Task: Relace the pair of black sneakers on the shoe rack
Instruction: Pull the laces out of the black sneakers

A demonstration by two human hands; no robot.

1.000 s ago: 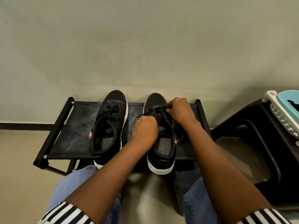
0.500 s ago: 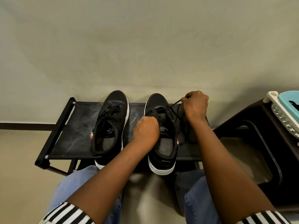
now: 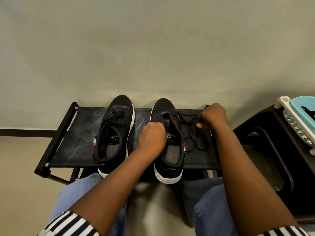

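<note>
A plain grey-beige wall (image 3: 153,48) fills the upper half. At its foot on the left runs 1 dark strip (image 3: 25,132), with pale floor (image 3: 18,184) below. On the right stands 1 dark brown plastic stool (image 3: 279,126). On its top sits 1 teal basket (image 3: 295,127) with a white slotted rim and something black inside.

The left hand (image 3: 153,136) covers the near eyelets of the unlaced sneaker (image 3: 172,150). The right hand (image 3: 215,114) hides a far corner of the shoe rack (image 3: 76,143) and probably one end of the lace (image 3: 192,140). The right edge cuts off the plastic basket (image 3: 297,127).
</note>
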